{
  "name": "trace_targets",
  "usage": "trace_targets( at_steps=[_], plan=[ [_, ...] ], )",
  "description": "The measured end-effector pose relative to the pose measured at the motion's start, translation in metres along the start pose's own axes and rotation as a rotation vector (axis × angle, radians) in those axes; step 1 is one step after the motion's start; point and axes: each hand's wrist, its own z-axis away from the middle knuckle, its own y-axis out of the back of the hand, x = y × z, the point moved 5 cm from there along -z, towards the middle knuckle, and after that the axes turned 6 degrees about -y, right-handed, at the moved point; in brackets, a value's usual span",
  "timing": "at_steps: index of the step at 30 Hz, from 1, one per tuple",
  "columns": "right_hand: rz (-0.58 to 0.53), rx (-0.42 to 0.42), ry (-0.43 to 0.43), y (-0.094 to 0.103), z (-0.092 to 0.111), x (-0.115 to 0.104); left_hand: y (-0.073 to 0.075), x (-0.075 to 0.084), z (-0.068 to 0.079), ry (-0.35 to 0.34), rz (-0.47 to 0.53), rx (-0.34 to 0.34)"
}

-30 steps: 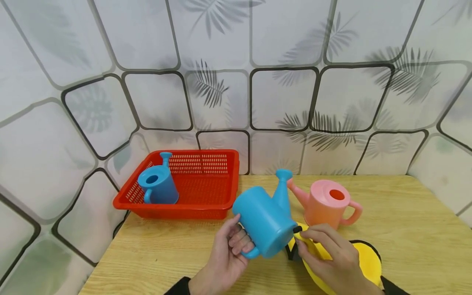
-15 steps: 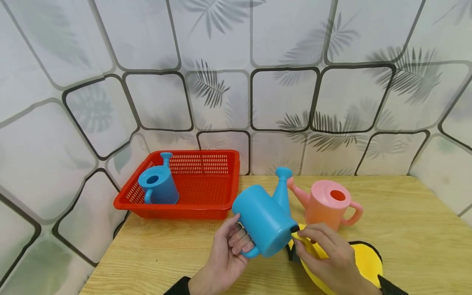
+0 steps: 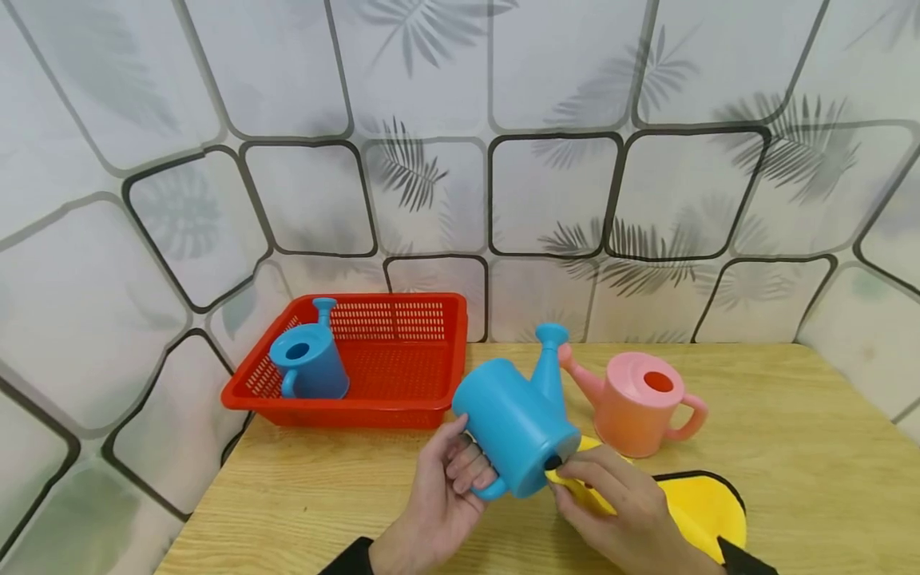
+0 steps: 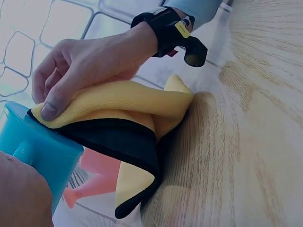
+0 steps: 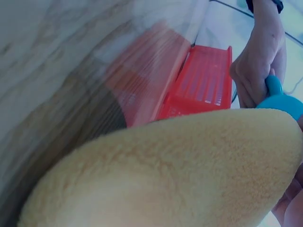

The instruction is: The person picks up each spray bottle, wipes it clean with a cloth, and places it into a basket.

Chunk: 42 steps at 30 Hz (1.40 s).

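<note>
A blue toy watering can [image 3: 513, 423] is held tilted above the table, its spout up and its base turned toward my right hand. My left hand [image 3: 442, 495] grips it by the handle, fingers curled round. With thumb and fingers my right hand [image 3: 618, 503] pinches a yellow cloth [image 3: 700, 511] with black edging, pressing a fold of it against the can's base. In the left wrist view the cloth [image 4: 123, 101] drapes down from the thumb, its dark underside showing. The cloth [image 5: 180, 165] fills much of the right wrist view.
A pink watering can [image 3: 640, 407] stands on the wooden table [image 3: 323, 487] just behind the right hand. At the back left sits a red plastic basket [image 3: 402, 411] with another blue watering can [image 3: 312, 363] inside. A patterned wall covering [image 3: 431, 200] rises behind the table.
My right hand has moved left and slightly down, carrying the pinched cloth from the edge of the can's base farther across it. The left hand and blue can stay nearly still.
</note>
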Motion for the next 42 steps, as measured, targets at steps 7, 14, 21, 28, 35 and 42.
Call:
trace_targets(
  at_steps=[7, 14, 21, 28, 35, 42],
  plan=[
    [-0.056, -0.031, 0.078, -0.006, -0.001, -0.009, -0.002, 0.000, -0.002, -0.001, 0.012, -0.006],
    [-0.116, -0.040, 0.167, -0.012, -0.001, -0.016, -0.002, -0.001, -0.002, -0.002, 0.012, -0.011],
    [-0.117, -0.055, 0.202, -0.016, 0.001, -0.018, -0.001, -0.001, -0.002, 0.002, 0.018, -0.011],
    [-0.088, -0.067, 0.185, -0.016, 0.004, -0.017, 0.000, -0.002, -0.002, 0.005, 0.009, -0.008],
    [-0.064, -0.062, 0.116, -0.012, 0.006, -0.012, 0.000, -0.003, -0.001, 0.003, 0.002, -0.003],
    [-0.011, -0.081, 0.012, -0.003, 0.009, -0.001, 0.001, -0.003, 0.000, 0.012, 0.009, 0.003]
  ],
)
